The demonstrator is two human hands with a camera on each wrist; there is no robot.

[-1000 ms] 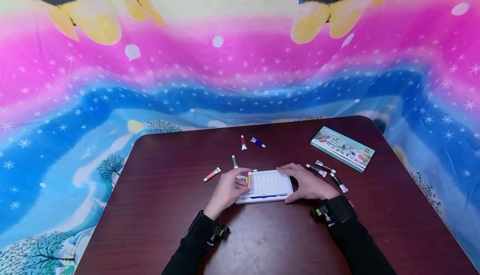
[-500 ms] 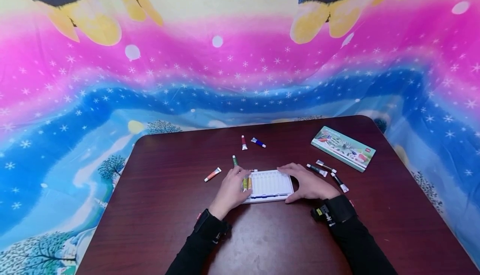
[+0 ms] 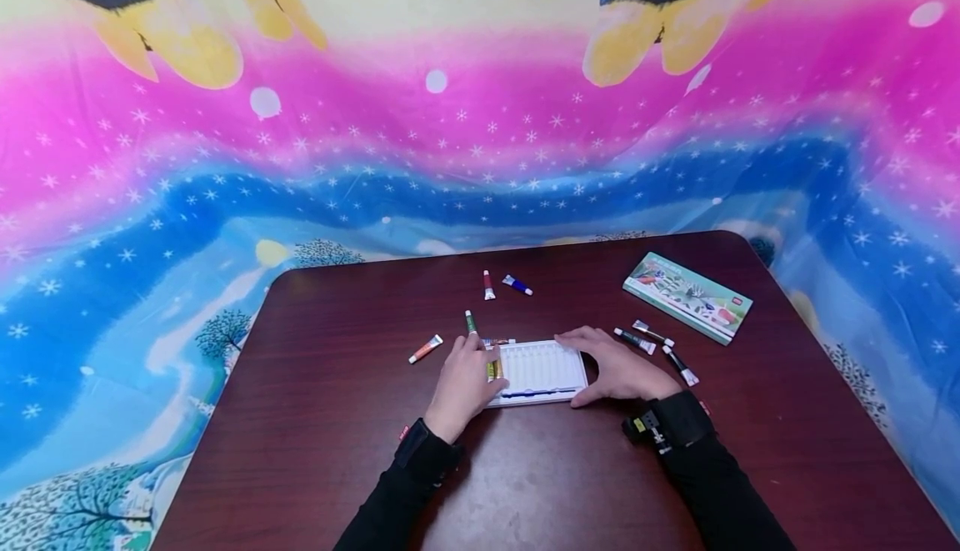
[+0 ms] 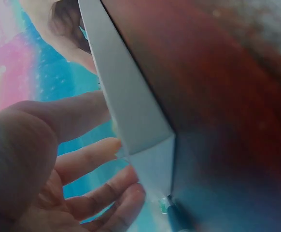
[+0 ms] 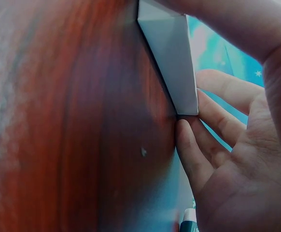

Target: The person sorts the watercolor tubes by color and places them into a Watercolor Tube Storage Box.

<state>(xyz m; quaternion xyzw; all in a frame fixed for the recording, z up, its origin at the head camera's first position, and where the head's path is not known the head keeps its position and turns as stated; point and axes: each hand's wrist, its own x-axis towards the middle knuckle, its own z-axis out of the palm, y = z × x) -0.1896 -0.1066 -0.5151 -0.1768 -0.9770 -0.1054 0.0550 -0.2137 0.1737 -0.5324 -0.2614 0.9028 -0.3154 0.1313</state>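
A white slotted plastic tray [image 3: 542, 366] lies on the table between both hands. In its left end sit yellow paint tubes [image 3: 493, 370], partly covered by my left hand [image 3: 460, 380]. That hand's thumb reaches the tray's slots while its fingers extend over the left end; the left wrist view shows the fingertips right at the tray wall [image 4: 131, 92]. My right hand [image 3: 613, 368] holds the tray's right end, thumb at the front corner and fingers at the back one. Seen from the right wrist, its fingertips meet the tray's end [image 5: 172, 63].
Behind the tray lie a paint tube [image 3: 500, 342] and a green tube [image 3: 470, 321]. An orange tube [image 3: 425, 349] is to the left; red [image 3: 488, 284] and blue [image 3: 517, 285] tubes lie farther back. Dark tubes [image 3: 634, 341] and a green illustrated box [image 3: 687, 297] are at right.
The left hand has let go of a yellow tube, which now lies in the tray beside another. That hand has shifted slightly right; the right hand stays in place.
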